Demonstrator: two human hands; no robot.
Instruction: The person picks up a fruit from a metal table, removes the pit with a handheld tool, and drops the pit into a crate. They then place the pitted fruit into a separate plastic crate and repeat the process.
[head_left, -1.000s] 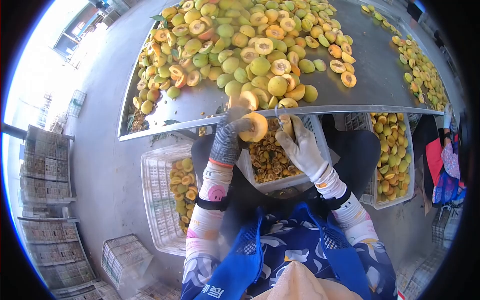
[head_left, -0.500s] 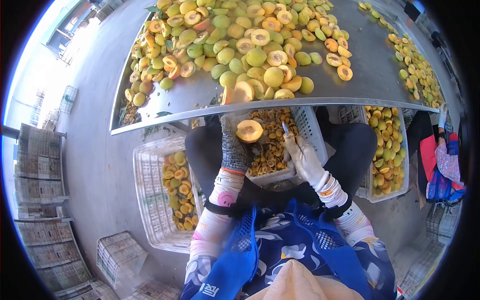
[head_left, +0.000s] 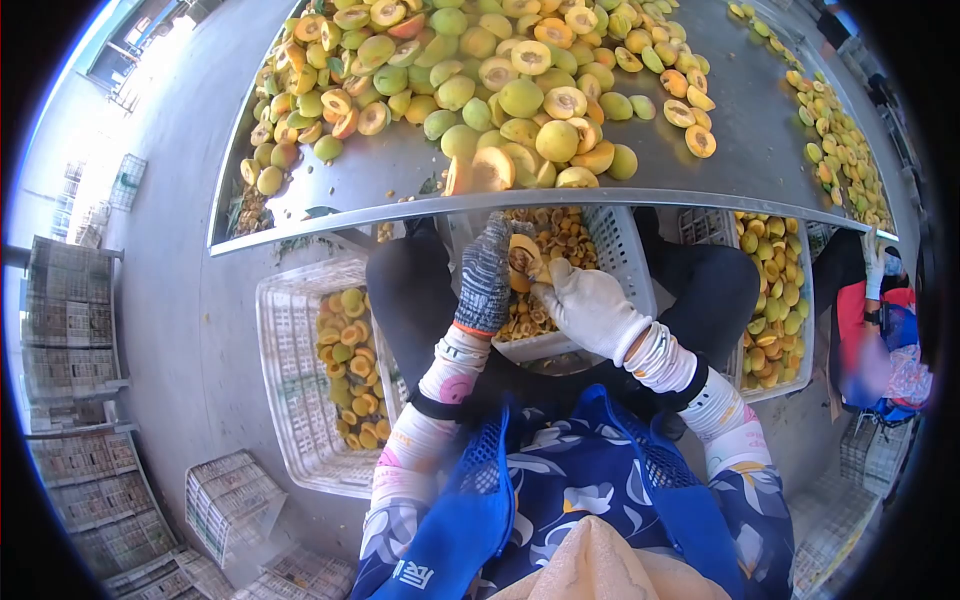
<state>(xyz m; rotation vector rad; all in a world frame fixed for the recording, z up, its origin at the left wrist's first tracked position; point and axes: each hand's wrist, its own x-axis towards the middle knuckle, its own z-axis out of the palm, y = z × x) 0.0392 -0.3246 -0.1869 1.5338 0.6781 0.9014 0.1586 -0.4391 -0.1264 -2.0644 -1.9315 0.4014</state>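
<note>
My left hand [head_left: 484, 280], in a dark grey knitted glove, is closed round a halved yellow peach [head_left: 522, 260] with its cut face turned to the right. My right hand [head_left: 595, 310], in a whitish glove, is closed at the fruit's right side, fingertips against it. The small knife seen in that hand a moment ago is hidden now behind the fingers and fruit. Below both hands, between my knees, stands a light crate [head_left: 548, 348] holding many small cut peach pieces [head_left: 570, 240].
A metal table [head_left: 400, 180] in front bears a heap of whole and halved peaches [head_left: 520, 98]. Crates with peach halves stand on the left [head_left: 285, 400] and right [head_left: 790, 385]. Another person's gloved hand [head_left: 873, 265] is at far right. Stacked crates [head_left: 75, 310] line the left.
My right hand has moved left and up to the peach half, from a spot apart from it. The peach half has turned from face-up to tilted, and my left fingers wrap it more closely.
</note>
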